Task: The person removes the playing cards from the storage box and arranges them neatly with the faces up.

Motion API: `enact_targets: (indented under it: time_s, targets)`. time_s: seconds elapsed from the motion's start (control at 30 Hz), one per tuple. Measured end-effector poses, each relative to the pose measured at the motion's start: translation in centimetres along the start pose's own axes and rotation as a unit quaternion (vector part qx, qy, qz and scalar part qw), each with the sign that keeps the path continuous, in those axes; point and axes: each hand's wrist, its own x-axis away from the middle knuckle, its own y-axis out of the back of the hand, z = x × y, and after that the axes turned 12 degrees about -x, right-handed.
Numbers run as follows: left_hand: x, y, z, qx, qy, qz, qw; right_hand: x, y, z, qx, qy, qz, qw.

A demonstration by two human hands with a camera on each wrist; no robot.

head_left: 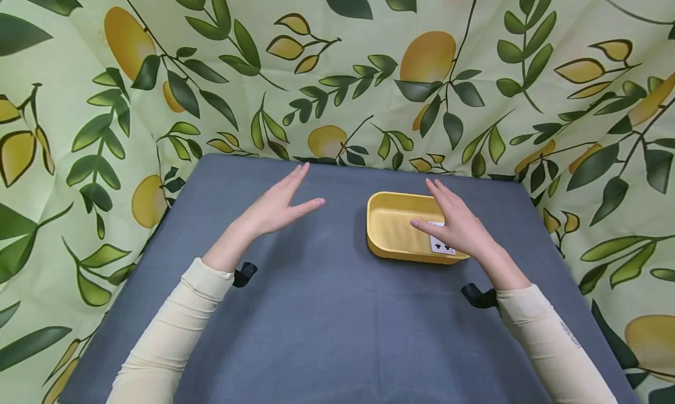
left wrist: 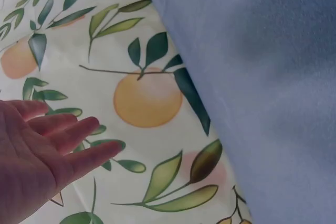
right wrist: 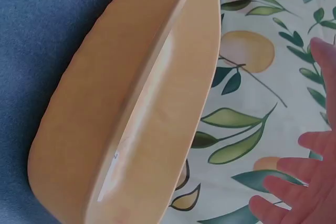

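Both hands hover over the grey table with fingers straight and nothing held. My left hand is over the table's left half, thumb apart from the fingers; its palm also shows in the left wrist view. Above the right end of a yellow oval tray hovers my right hand, hiding part of its rim. Inside the tray, at its right end, lies a white playing card with black club marks, partly covered by that hand. In the right wrist view the tray appears close up, beside the spread fingers.
The grey cloth-covered table stretches around the tray. A cloth printed with leaves and yellow fruit hangs behind the table and along both sides. Black straps show at both wrists, below the cream sleeves.
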Motion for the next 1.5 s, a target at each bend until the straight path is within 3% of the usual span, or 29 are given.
enact_targets:
  time_s: [0.2, 0.33, 0.53, 0.83, 1.0, 1.2, 1.5]
  targets:
    - [-0.1, 0.3, -0.2, 0.066, 0.011, -0.013, 0.9977, 0.2, 0.8, -0.7, -0.031, -0.012, -0.034, 0.999]
    - [0.1, 0.2, -0.3, 0.096, 0.028, -0.013, 0.9949, 0.7, 1.3, -1.4, -0.037, -0.052, -0.044, 0.997]
    - [0.3, -0.3, -0.4, 0.109, 0.042, -0.009, 0.9931, 1.2, 1.6, -3.1, -0.04, -0.124, -0.042, 0.991]
    - [0.4, -0.8, -0.6, 0.128, 0.044, -0.016, 0.9907, 2.3, 2.3, -5.7, -0.07, -0.189, -0.029, 0.979]
    - [0.2, -1.5, -0.5, 0.149, 0.044, -0.026, 0.9875, 2.7, 2.4, -6.6, -0.075, -0.223, -0.01, 0.972]
    - [-0.2, -2.6, -1.0, 0.176, 0.035, -0.04, 0.9829, 3.1, 2.0, -8.0, -0.122, -0.262, 0.0, 0.957]
    - [-1.8, -5.1, -2.7, 0.2, 0.015, -0.052, 0.9782, 3.3, 1.5, -8.7, -0.178, -0.269, -0.017, 0.946]
